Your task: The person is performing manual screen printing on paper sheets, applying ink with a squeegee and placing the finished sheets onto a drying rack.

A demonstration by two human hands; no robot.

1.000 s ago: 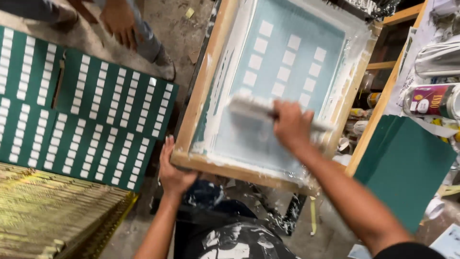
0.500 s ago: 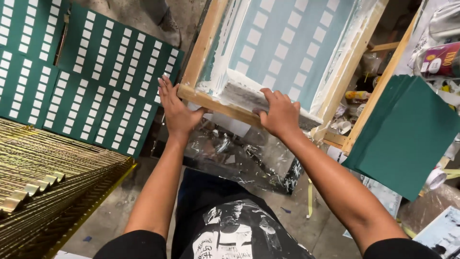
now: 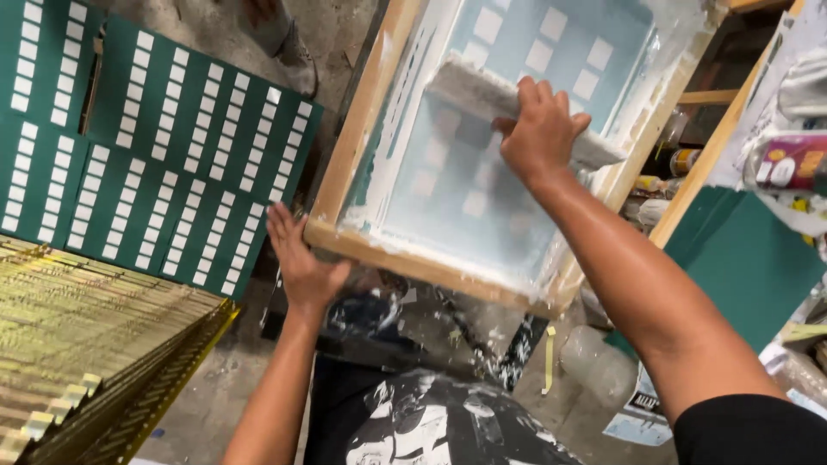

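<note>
Item 1, nearest: dark printed apron or shirt front (image 3: 448, 422), spattered with pale ink. Risk: loose fabric brushing the wet frame edge and carrying ink onward.

Item 2: left hand (image 3: 301, 263), fingers spread, palm pressed under the near-left corner of the wooden screen frame (image 3: 413, 258). The frame sits tilted, near edge raised. Risk: the corner is ink-smeared; a slick grip could let the frame slip or drop, shifting the print.

Item 3: right hand (image 3: 538, 129), fingers curled tight over the squeegee (image 3: 478, 90), which lies across the mesh in the far half of the frame, thickly coated in white ink. Risk: uneven pressure or a skewed blade would likely leave streaks or thin patches; with the frame tilted, pooled ink may run toward the near rail and drip.

Item 4: mesh (image 3: 457, 189), pale blue with rows of small white rectangles. Risk: ink drying in the open cells would clog them.

Item 5, left of frame: green sheets (image 3: 172, 155) printed with white rectangles, laid out flat. Risk: a drip or elbow would smudge them if wet; whether they are wet cannot be told.

Item 6, lower left: yellow slatted rack (image 3: 95, 362).

Item 7, far right: cluttered shelf with a spray can (image 3: 788, 164).
</note>
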